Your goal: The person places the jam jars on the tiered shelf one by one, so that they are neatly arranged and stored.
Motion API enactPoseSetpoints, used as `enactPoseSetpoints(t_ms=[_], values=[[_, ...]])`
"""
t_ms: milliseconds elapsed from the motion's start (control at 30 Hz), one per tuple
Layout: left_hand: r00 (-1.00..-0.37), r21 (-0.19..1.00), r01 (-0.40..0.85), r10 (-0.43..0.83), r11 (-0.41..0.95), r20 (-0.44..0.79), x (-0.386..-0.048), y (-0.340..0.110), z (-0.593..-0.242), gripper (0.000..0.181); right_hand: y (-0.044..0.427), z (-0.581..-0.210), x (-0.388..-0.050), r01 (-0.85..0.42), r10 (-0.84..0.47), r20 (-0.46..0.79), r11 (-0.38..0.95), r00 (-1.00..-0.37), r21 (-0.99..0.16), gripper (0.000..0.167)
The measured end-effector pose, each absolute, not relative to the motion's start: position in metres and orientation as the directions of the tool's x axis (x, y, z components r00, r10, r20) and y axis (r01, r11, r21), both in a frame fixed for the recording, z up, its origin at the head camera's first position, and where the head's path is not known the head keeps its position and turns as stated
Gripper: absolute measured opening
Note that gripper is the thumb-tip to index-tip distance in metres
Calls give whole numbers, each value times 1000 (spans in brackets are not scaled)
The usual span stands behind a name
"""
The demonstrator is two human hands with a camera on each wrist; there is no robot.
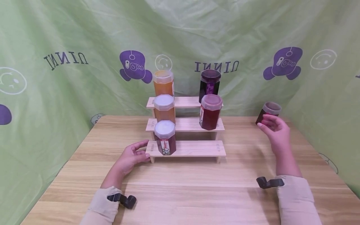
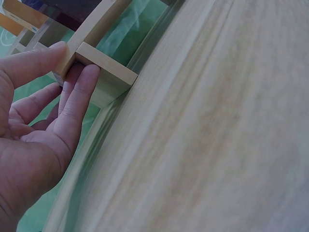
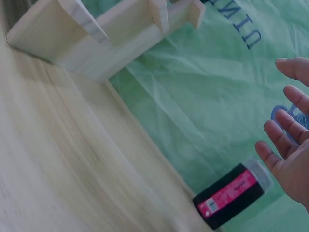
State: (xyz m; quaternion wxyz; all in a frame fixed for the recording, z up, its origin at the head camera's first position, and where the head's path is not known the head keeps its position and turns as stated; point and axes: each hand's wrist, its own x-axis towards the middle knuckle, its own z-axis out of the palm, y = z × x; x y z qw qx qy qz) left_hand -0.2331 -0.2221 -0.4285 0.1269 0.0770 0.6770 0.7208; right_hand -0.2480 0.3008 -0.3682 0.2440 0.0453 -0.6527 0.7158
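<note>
My left hand [image 1: 130,157] grips the left end of the lowest step of a three-step wooden display stand [image 1: 197,148]. In the left wrist view the thumb [image 2: 36,63] lies on the board's edge, with fingertips underneath. To the right of the stand, my right hand [image 1: 278,132] is beside a dark jar [image 1: 261,116] with a translucent lid. The right wrist view shows the fingers [image 3: 275,133] spread apart, with a gap between them and that jar, whose pink label [image 3: 227,193] faces the camera. It stands upright on the table.
On the stand's left are an orange jar [image 1: 163,87], an amber jar [image 1: 166,115] and a dark red jar [image 1: 168,145]. A purple jar [image 1: 209,86] and a red jar [image 1: 210,117] stand on the right. Green patterned cloth [image 1: 180,37] hangs behind the wooden table [image 1: 182,193].
</note>
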Motion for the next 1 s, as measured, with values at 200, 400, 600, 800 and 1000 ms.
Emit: enactPoseSetpoints(t_ms=[200, 400, 600, 800, 1000], values=[[-954, 996, -76, 294, -56, -57, -233, -222, -428, 75, 308, -373, -249, -371, 318, 346, -21, -883, -928, 31], [-956, 996, -75, 287, -51, -57, -231, -223, -429, 74, 312, -382, -256, -279, 360, 269, 27, -893, -960, 29], [-955, 996, -66, 294, -53, -48, -232, -223, -428, 74, 325, -387, -267, -139, 448, 179, 121, -876, -983, 32], [-955, 996, -64, 294, -58, -45, -234, -223, -428, 74, 338, -389, -278, -33, 506, 112, 162, -855, -986, 39], [-954, 996, -70, 295, -53, -51, -235, -223, -430, 74, 347, -392, -287, 72, 518, 91, 287, -850, -955, 56]])
